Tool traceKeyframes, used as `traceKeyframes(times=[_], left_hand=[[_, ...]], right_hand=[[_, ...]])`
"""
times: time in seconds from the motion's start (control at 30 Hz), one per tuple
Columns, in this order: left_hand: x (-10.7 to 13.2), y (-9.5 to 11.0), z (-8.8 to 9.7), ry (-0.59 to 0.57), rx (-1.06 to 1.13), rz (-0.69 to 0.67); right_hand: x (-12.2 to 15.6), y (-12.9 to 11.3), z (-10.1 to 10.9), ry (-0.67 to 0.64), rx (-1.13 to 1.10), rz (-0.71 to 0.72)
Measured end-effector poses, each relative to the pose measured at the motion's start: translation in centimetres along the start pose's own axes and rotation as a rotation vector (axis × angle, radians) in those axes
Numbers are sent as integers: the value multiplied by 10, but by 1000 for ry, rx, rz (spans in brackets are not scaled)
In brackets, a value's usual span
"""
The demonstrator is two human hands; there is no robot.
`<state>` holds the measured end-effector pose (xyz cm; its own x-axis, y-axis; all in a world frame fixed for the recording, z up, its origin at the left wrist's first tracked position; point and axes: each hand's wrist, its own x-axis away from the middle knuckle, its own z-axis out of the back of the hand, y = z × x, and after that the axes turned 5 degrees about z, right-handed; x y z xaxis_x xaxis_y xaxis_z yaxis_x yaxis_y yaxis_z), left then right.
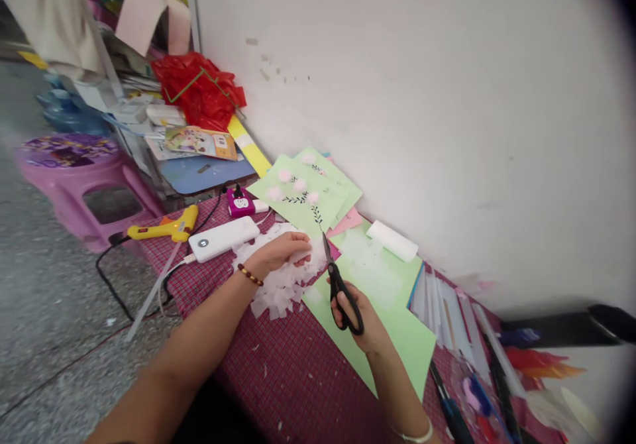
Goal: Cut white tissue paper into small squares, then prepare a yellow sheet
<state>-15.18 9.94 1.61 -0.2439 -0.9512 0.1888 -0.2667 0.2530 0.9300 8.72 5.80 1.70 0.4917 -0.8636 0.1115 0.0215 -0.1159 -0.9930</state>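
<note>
So, the scissors are gripped in the right hand, fingers threaded through the black loops and closed on them. The blades are pointed up and away, nearly shut, with nothing seen between them. They're held over the near edge of a green sheet, right beside a heap of tissue bits. The left hand is laid on that heap, fingers curled down loosely; whether a piece is actually pinched can't be told.

Progress-wise, plenty looks cut already, judging by the heap. A few cards with pink puffs and stems are stacked by the wall and look finished. Only faint white is seen on the green sheet, so it's probably not decorated yet. Further left on the checked cloth, a power bank and a glue gun are parked.
</note>
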Motion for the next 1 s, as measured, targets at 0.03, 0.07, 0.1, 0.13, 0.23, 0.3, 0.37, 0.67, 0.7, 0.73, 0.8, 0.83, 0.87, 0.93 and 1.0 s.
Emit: traceKeyframes(times=[0.03, 0.07, 0.1, 0.13, 0.23, 0.3, 0.37, 0.67, 0.7, 0.73, 0.8, 0.83, 0.87, 0.93, 1.0], left_hand=[[0, 1, 4, 9, -3, -6], [1, 2, 7, 28, -8, -19], [1, 3, 10, 58, -12, -38], [0, 3, 11, 93, -12, -59], [-3, 1, 12, 212, 39, -119], [-4, 0, 10, 256, 101, -146], [-4, 0, 8, 224, 124, -148], [7, 7, 2, -7, -2, -67], [7, 7, 1, -12, -38, -76], [7, 8, 1, -13, -78, -88], [7, 8, 0, -6, -154, -110], [7, 8, 0, 0, -185, -119], [7, 8, 0, 6, -209, -124], [7, 8, -1, 18, -242, -124], [7, 9, -2, 22, -264, -108]], right_hand=[[-1, 0, 2, -23, -16, 3], [-2, 0, 4, -55, -39, 6], [-2, 0, 6, -90, -64, 8], [-2, 1, 8, -127, -82, 14], [-3, 3, 13, -207, -39, 44], [-4, 4, 14, -255, 60, 64], [-5, 4, 15, -305, 134, 62], [-6, 6, 21, -369, 1, -10], [-6, 7, 21, -366, -2, -7], [-7, 8, 21, -364, 7, -3], [-7, 9, 22, -358, 48, 3], [-7, 9, 21, -354, 70, 2], [-8, 9, 21, -347, 91, 1], [-8, 6, 20, -325, 127, -6], [-8, 3, 19, -297, 156, -20]])
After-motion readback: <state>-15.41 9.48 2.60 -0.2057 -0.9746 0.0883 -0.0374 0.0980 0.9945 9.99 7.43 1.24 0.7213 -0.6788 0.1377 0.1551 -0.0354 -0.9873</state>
